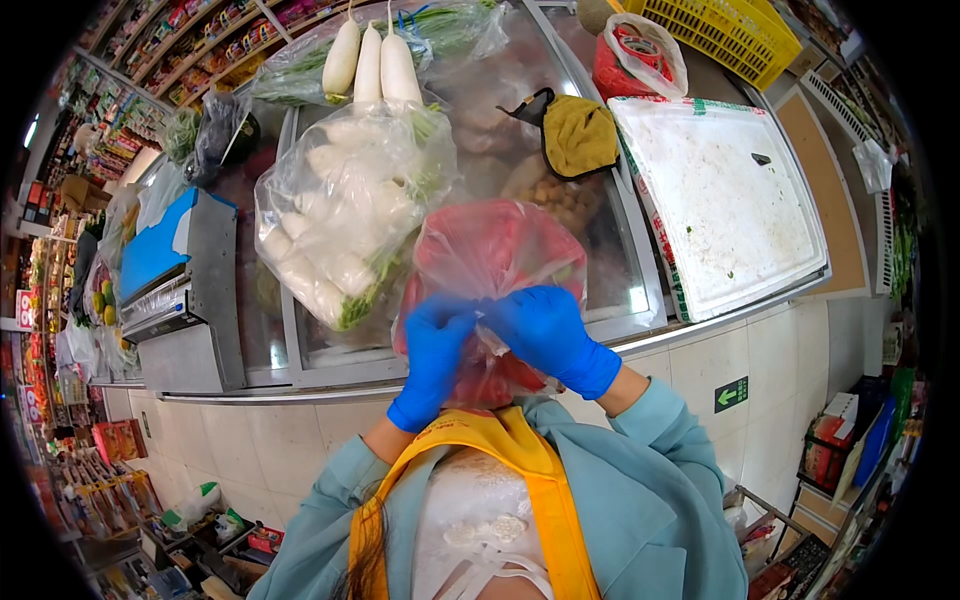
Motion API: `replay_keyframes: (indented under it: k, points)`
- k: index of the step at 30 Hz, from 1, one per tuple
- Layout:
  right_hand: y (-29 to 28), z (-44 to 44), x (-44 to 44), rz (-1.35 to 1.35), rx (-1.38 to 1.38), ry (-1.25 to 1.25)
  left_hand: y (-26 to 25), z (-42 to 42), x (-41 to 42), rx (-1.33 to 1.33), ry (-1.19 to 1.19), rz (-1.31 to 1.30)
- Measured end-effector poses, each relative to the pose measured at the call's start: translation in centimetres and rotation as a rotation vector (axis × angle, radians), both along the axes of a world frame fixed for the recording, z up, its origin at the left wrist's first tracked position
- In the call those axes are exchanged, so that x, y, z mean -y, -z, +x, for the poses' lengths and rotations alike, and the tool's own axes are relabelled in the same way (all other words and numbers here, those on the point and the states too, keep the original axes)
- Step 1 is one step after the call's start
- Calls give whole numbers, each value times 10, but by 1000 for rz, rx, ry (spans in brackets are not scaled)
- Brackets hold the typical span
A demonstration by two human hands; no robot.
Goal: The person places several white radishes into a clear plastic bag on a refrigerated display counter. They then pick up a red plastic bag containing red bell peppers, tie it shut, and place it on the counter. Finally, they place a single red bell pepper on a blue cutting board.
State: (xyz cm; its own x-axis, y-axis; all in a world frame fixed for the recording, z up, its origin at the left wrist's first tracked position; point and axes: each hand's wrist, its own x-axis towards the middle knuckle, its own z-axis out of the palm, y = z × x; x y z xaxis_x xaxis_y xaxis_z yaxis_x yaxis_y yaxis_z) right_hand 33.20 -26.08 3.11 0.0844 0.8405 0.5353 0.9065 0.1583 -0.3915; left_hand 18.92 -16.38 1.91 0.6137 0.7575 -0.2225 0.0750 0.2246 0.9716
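A clear plastic bag (499, 247) full of red produce stands upright right before me, at the near edge of a glass-topped chest freezer (630, 300). Both hands wear blue gloves and meet at the bag's gathered neck. My left hand (437, 341) pinches the plastic from one side, while my right hand (541, 330) grips it from the other. The fingertips partly hide the gathered plastic. To the left of this bag, close to it, lies a large clear bag of white radishes (349, 202), with green stem ends showing.
Three loose white radishes (370, 64) lie beyond the radish bag. A grey metal box with a blue top (187, 300) stands left. A yellow-brown cap (577, 135) rests on the glass. A white foam lid (735, 202), a red bag with tape (637, 60) and a yellow crate (720, 34) are at right.
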Motion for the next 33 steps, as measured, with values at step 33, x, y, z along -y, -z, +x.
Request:
replay_keyframes:
  k: [33]
  points:
    - [-15, 6, 0, 7, -551, 59, -40, 16, -19, -169, 280, 1118]
